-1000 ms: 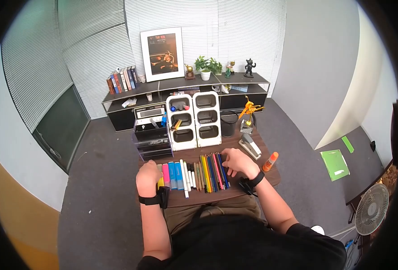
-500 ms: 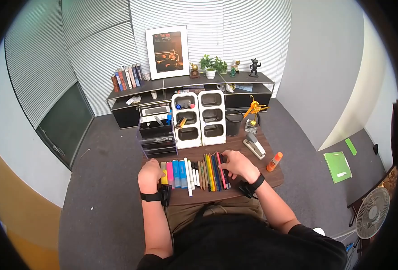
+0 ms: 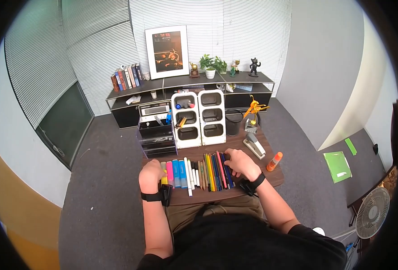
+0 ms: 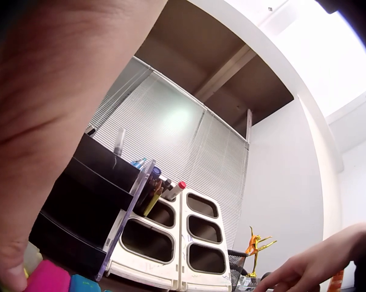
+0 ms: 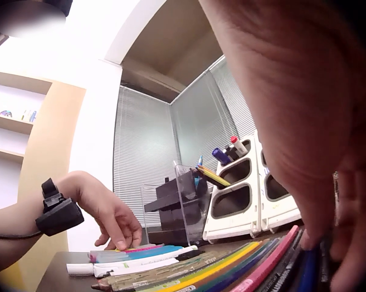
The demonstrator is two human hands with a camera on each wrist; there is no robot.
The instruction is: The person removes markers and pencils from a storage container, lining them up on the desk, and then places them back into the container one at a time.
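Left hand point(image 3: 151, 172) and right hand point(image 3: 242, 163), each grip loosely spread, bracket lined-up highlighters point(image 3: 176, 173) and pencils point(image 3: 210, 172) on the table point(image 3: 273, 178).

Framed poster point(image 3: 166, 52), potted plant point(image 3: 210, 72), books point(image 3: 127, 77), round fan point(image 3: 373, 213)

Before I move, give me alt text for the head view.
A person's left hand and right hand are at opposite ends of a row of multicoloured markers and pencils on a dark brown wooden table. Behind the row stand two white three-compartment plastic holders; a grey stapler and an orange cylindrical tube sit at right.
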